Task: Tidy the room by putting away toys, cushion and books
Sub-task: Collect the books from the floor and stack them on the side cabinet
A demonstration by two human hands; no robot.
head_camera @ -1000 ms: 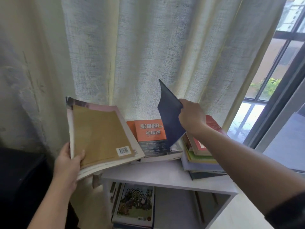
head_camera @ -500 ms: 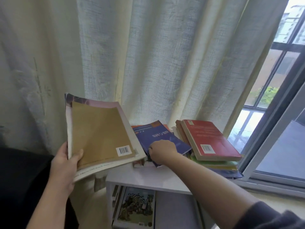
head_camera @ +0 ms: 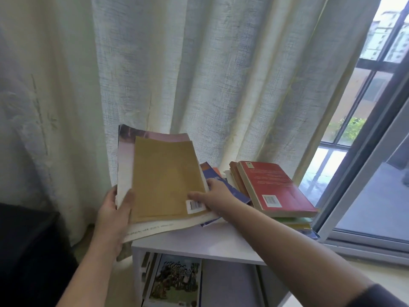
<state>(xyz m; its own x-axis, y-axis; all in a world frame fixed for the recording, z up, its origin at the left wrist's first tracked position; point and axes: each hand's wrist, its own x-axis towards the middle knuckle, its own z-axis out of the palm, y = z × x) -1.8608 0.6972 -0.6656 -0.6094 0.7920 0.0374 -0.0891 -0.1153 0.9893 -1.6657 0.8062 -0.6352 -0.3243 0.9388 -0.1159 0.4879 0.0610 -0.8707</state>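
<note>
Head camera looks down at the left hand (head_camera: 115,214), whose grip is closed on the lower left corner of the brown-covered books (head_camera: 166,178), thumb on top, holding them tilted above the white surface (head_camera: 199,240). The right hand (head_camera: 213,196) pinches their right edge, thumb by the barcode label (head_camera: 195,206), over a blue book (head_camera: 232,191). A red book (head_camera: 274,187) lies just beside it, in front of the curtain (head_camera: 199,74).

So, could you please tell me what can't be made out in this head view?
Head view throughout.
Blue book: title mostly covered by the brown book and right hand.
Right hand's grip: fingers hidden behind the brown book's edge.
Stack under the red book: only edges show.
Picture book at the bottom: cut off by the frame edge.
</note>
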